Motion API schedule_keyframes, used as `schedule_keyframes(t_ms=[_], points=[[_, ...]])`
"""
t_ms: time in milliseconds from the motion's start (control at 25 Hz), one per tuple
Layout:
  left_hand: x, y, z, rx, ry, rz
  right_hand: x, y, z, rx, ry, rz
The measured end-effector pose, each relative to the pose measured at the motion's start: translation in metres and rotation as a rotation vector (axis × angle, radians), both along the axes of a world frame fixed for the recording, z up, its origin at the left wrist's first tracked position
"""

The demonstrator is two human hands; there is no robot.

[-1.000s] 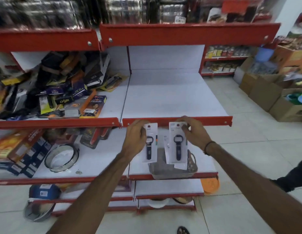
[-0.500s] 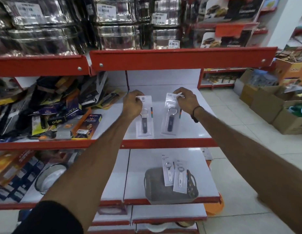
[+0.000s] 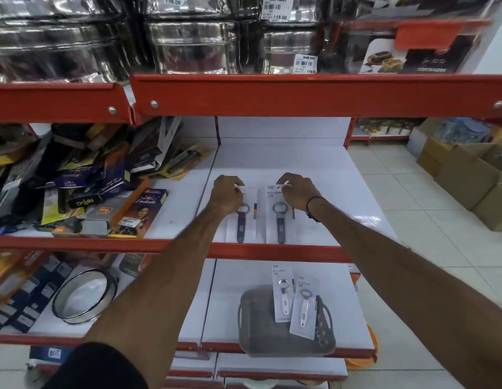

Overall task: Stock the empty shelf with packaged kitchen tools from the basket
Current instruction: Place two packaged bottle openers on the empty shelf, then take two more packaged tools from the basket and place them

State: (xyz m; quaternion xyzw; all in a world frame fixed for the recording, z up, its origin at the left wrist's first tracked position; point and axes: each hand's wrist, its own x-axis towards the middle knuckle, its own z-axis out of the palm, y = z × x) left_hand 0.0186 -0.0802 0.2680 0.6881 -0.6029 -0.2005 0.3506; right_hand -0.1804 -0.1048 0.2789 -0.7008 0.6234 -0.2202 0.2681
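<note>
Two carded bottle openers with dark handles lie flat side by side on the white shelf (image 3: 342,192). My left hand (image 3: 226,193) pinches the top of the left pack (image 3: 241,220). My right hand (image 3: 296,190) pinches the top of the right pack (image 3: 280,223). Both packs rest on the shelf surface near its red front edge. One level down, a grey basket (image 3: 261,327) sits on the lower shelf with two more carded openers with white handles (image 3: 283,296) (image 3: 304,313) sticking up out of it.
The shelf bay to the left holds a pile of boxed and carded kitchen goods (image 3: 104,186). Steel containers (image 3: 188,46) fill the shelf above. A round sieve (image 3: 84,296) lies lower left. Cardboard boxes (image 3: 468,178) stand on the tiled floor at right.
Both hands lifted the two packs from basket height up onto the white shelf and laid them flat; the packs now lie lower and closer to the front edge.
</note>
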Motion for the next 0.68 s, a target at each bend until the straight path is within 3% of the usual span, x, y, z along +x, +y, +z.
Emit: schedule_keyframes(t_ms=[80,160,280,400,600,680], points=[[-0.002,0.005,-0.002,0.139,-0.096,-0.047,-0.004,0.006,-0.004,-0.029,0.257,0.038],[-0.004,0.017,-0.003,0.238,-0.326,-0.052,-0.009,0.016,-0.008,-0.093,0.388,0.044],[-0.013,0.049,-0.002,0.025,-0.456,-0.02,-0.016,0.038,-0.013,-0.136,0.482,0.09],[-0.025,0.081,-0.007,-0.192,-0.431,0.012,-0.02,0.064,-0.014,-0.14,0.403,0.074],[-0.049,0.143,-0.029,-0.409,-0.421,-0.058,-0.027,0.143,-0.032,-0.718,0.261,-0.053],[-0.057,0.165,-0.055,-0.502,-0.429,-0.144,-0.037,0.178,-0.058,-0.833,0.245,-0.041]])
